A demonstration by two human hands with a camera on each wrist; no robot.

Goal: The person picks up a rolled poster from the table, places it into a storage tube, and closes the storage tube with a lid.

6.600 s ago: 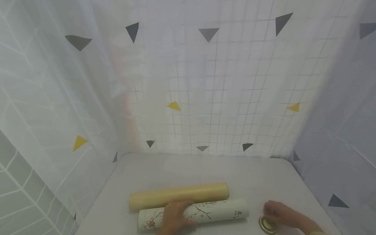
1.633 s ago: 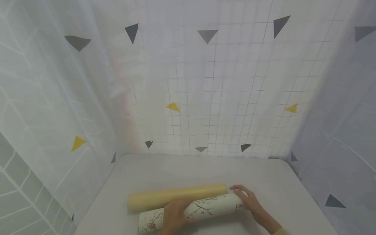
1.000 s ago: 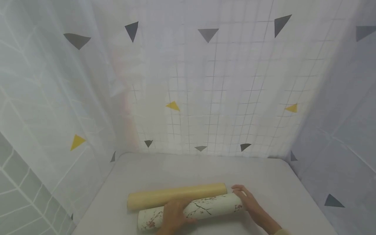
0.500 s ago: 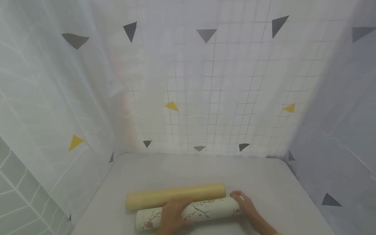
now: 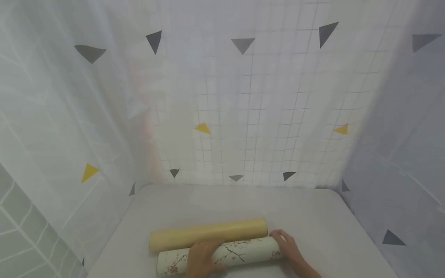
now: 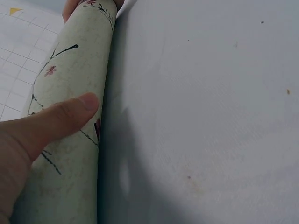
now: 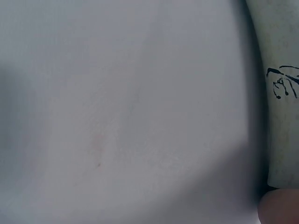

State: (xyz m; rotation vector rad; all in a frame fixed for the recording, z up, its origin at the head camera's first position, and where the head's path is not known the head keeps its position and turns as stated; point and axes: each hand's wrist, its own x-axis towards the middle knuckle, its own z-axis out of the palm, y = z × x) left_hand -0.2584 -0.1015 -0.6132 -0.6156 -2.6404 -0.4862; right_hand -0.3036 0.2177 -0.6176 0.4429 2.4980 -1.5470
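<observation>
A white cardboard tube [image 5: 259, 248] printed with dark branches and red blossoms lies slanting across the front of the table. My left hand [image 5: 201, 258] grips it left of its middle; in the left wrist view the thumb [image 6: 70, 114] lies along the tube's near side. Around the tube's right end curls my right hand [image 5: 291, 251], its fingers at the far side and covering that end. The right wrist view catches one fingertip [image 7: 282, 207] right at the tube's edge. Just behind, a plain yellow tube [image 5: 208, 233] lies nearly parallel to the white one.
The white table [image 5: 226, 200] has rounded back corners. Translucent curtains with grey and yellow triangles hang close on the left [image 5: 111, 116], at the back [image 5: 226, 104] and on the right [image 5: 393, 154]. Green tiling [image 5: 24, 216] shows at lower left.
Earlier my right hand was at a round gold-rimmed lid on the table's right; that lid no longer shows. The hand moved to the white tube's right end, which has since come down slightly.
</observation>
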